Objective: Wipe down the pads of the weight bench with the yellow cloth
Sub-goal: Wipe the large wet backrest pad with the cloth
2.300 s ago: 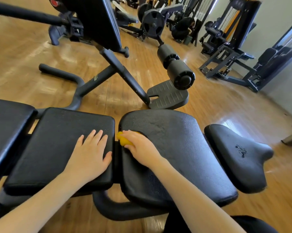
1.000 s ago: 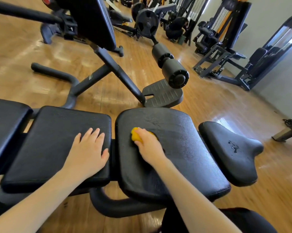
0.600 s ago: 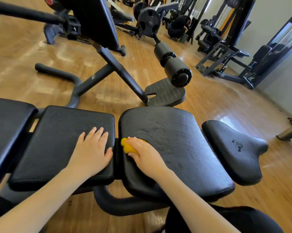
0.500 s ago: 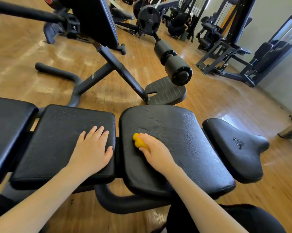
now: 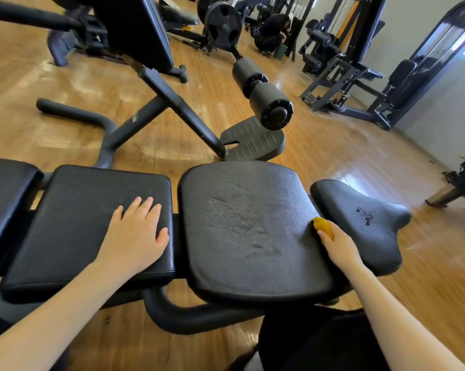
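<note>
The weight bench has several black pads in a row. My left hand rests flat, fingers straight, on the rectangular pad left of centre. The wide middle pad shows a damp, speckled patch. My right hand grips the bunched yellow cloth at the right edge of that pad, in the gap beside the small saddle-shaped pad, which has a scuffed spot on top. Most of the cloth is hidden under my fingers. Another pad lies at the far left.
The bench's curved black frame tube runs below the pads. Beyond stands another bench with a slanted black backrest, roller pads and a footplate on the wooden floor. Weight machines line the far right wall.
My right hand has swept the yellow cloth from the left part of the middle pad across to its right edge. My left hand has stayed on the left pad.
</note>
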`<state>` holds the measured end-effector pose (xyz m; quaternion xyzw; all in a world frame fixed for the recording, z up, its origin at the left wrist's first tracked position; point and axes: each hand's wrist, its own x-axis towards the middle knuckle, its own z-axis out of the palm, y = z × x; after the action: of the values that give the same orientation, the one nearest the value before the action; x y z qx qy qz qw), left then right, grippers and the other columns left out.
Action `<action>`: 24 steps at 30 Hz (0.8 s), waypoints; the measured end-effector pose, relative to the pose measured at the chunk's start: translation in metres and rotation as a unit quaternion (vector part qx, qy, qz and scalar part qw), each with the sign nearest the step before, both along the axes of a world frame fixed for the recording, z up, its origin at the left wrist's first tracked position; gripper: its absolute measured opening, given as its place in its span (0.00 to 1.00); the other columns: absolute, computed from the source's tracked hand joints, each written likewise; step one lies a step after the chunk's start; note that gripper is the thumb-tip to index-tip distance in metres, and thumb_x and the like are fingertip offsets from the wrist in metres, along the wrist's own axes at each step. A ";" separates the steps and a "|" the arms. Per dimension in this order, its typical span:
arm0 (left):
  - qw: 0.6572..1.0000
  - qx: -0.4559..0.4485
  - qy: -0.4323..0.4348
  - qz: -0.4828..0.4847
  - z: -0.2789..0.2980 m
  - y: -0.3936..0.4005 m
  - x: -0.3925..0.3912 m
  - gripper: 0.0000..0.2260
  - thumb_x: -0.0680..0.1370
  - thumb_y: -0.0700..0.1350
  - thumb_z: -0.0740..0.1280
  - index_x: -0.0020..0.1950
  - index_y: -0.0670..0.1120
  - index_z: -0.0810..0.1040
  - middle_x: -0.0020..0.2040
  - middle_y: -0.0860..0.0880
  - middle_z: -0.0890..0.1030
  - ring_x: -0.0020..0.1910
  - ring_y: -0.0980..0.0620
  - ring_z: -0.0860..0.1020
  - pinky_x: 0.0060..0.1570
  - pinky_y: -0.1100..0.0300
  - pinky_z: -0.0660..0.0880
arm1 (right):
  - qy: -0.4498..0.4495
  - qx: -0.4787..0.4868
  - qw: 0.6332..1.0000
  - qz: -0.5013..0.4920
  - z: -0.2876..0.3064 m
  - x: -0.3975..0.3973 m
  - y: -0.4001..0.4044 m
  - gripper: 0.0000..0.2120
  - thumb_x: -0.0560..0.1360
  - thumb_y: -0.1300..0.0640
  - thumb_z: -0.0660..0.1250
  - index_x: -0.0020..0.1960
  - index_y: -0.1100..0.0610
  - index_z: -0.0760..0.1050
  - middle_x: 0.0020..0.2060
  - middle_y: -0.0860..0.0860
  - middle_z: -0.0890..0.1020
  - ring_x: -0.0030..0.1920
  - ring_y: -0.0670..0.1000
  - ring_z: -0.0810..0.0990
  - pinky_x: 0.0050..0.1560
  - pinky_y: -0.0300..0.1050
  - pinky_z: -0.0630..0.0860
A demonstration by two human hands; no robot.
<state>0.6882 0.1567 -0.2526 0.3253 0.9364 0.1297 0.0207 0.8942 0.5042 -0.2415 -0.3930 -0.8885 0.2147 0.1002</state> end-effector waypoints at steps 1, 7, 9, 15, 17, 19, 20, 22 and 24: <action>1.000 -0.001 0.000 0.000 0.000 0.000 0.000 0.26 0.79 0.53 0.55 0.74 0.44 0.57 0.75 0.46 0.57 0.75 0.48 0.52 0.71 0.48 0.52 | -0.006 0.001 1.000 -0.015 -0.001 0.007 0.001 0.16 0.77 0.57 0.61 0.65 0.56 0.72 0.63 0.52 0.76 0.63 0.54 0.73 0.64 0.45 0.65; 1.000 -0.002 0.004 -0.001 0.001 0.002 0.001 0.26 0.79 0.52 0.55 0.74 0.43 0.57 0.75 0.45 0.57 0.74 0.47 0.53 0.71 0.47 0.52 | -0.032 0.022 0.998 -0.053 0.003 -0.002 -0.016 0.17 0.77 0.57 0.61 0.65 0.57 0.71 0.64 0.56 0.75 0.64 0.58 0.72 0.62 0.48 0.67; 1.000 -0.003 0.005 -0.001 0.001 0.002 0.000 0.26 0.79 0.53 0.54 0.74 0.43 0.57 0.75 0.45 0.57 0.74 0.47 0.53 0.71 0.47 0.52 | -0.024 0.029 0.999 -0.014 0.006 -0.021 -0.038 0.17 0.77 0.58 0.61 0.65 0.58 0.71 0.64 0.55 0.75 0.65 0.57 0.71 0.63 0.47 0.66; 1.000 -0.009 0.000 -0.004 0.002 0.002 0.001 0.26 0.79 0.53 0.53 0.74 0.44 0.56 0.76 0.46 0.56 0.75 0.48 0.52 0.71 0.48 0.52 | -0.031 0.047 0.972 0.228 0.002 -0.095 -0.151 0.21 0.75 0.60 0.62 0.68 0.57 0.67 0.69 0.53 0.69 0.70 0.54 0.65 0.70 0.43 0.56; 1.000 -0.005 -0.002 -0.003 0.003 0.003 0.002 0.26 0.79 0.53 0.54 0.74 0.44 0.56 0.76 0.46 0.56 0.75 0.48 0.52 0.71 0.48 0.51 | -0.032 0.047 0.956 0.287 0.002 -0.105 -0.187 0.23 0.77 0.59 0.60 0.71 0.55 0.63 0.71 0.52 0.65 0.72 0.52 0.61 0.71 0.42 0.53; 1.000 -0.006 -0.001 -0.002 0.003 0.002 0.001 0.26 0.79 0.53 0.54 0.74 0.44 0.57 0.75 0.46 0.56 0.75 0.48 0.52 0.71 0.48 0.51 | -0.040 0.053 0.946 0.317 0.001 -0.104 -0.205 0.23 0.78 0.58 0.58 0.72 0.53 0.60 0.73 0.50 0.62 0.73 0.50 0.57 0.72 0.41 0.50; 1.000 -0.007 0.000 -0.001 0.003 0.001 0.001 0.26 0.79 0.53 0.54 0.74 0.44 0.57 0.75 0.46 0.56 0.75 0.48 0.52 0.71 0.48 0.51 | -0.044 0.053 0.942 0.328 0.000 -0.101 -0.207 0.23 0.79 0.57 0.58 0.73 0.52 0.59 0.73 0.48 0.62 0.74 0.49 0.57 0.72 0.41 0.50; 1.000 -0.002 0.001 -0.001 0.002 -0.001 -0.001 0.26 0.79 0.53 0.54 0.74 0.44 0.58 0.75 0.46 0.57 0.75 0.48 0.52 0.71 0.48 0.51 | -0.047 0.045 0.931 0.359 -0.001 -0.091 -0.205 0.23 0.79 0.57 0.58 0.72 0.51 0.60 0.73 0.46 0.62 0.73 0.47 0.57 0.72 0.40 0.50; 1.000 -0.001 0.003 -0.002 0.002 -0.002 -0.002 0.25 0.79 0.52 0.54 0.74 0.44 0.58 0.75 0.46 0.57 0.74 0.47 0.52 0.71 0.47 0.52 | -0.039 0.033 0.922 0.385 -0.003 -0.083 -0.194 0.22 0.78 0.57 0.59 0.71 0.50 0.62 0.72 0.46 0.64 0.73 0.46 0.59 0.71 0.39 0.51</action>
<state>0.6864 0.1549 -0.2509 0.3275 0.9360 0.1278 0.0185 0.8115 0.3099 -0.2448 -0.0256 -0.9811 0.1915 -0.0118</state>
